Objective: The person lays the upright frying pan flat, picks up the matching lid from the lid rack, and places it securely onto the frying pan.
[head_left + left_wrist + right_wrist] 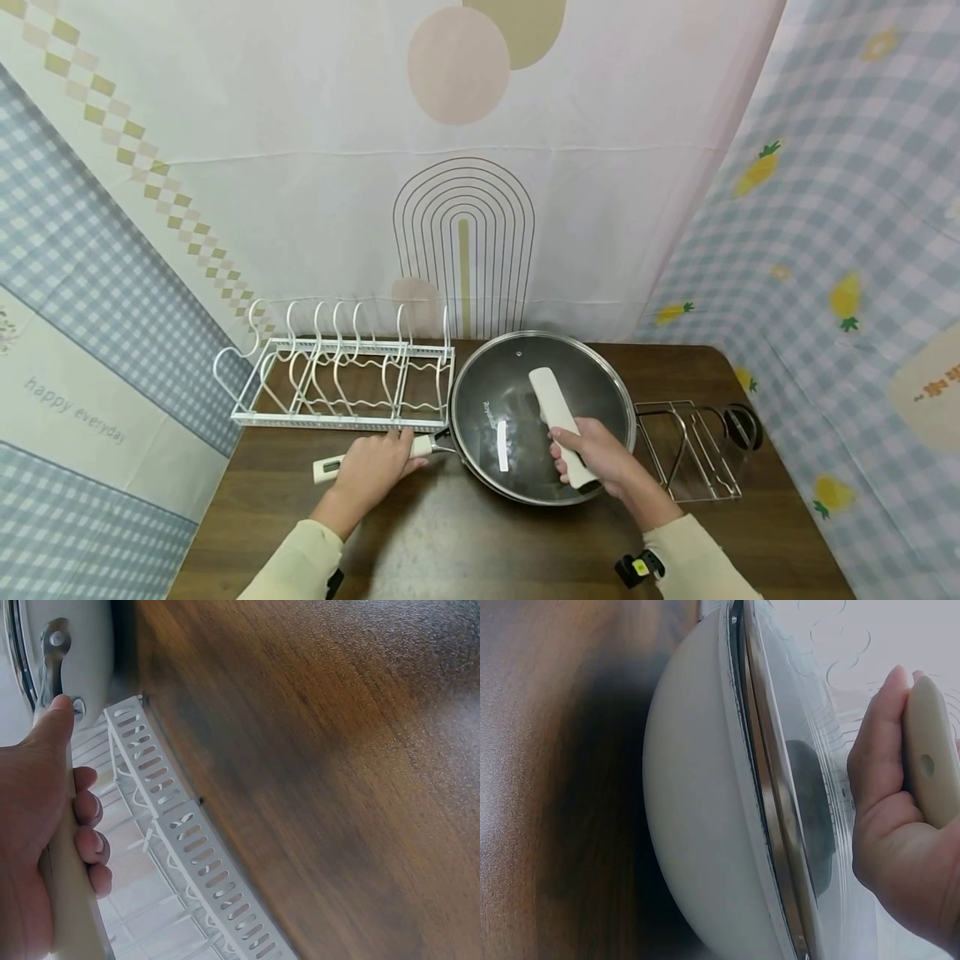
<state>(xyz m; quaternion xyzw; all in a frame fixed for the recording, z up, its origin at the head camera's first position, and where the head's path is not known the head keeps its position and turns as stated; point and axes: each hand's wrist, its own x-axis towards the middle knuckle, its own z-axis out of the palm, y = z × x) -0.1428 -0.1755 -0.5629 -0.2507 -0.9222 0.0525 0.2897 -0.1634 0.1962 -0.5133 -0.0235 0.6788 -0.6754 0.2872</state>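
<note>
A cream-coloured pan [697, 787] stands on the wooden table, covered by a glass lid [487, 383] with a metal rim. My left hand [375, 467] grips the pan's long cream handle [327, 469], its fingers wrapped round it in the left wrist view. On the lid, my right hand [592, 454] holds the long cream lid handle [553, 398], with the fingers curled about its near part. From the side, in the right wrist view, the lid's rim [776, 780] lies along the pan's rim, with a narrow dark line between them.
A white wire rack [345, 423] with several upright loops stands left of the pan, close to its rim. To the right sits a chrome wire stand [705, 450] with a black round part [742, 427]. Patterned cloth [337, 100] hangs behind the table [450, 550].
</note>
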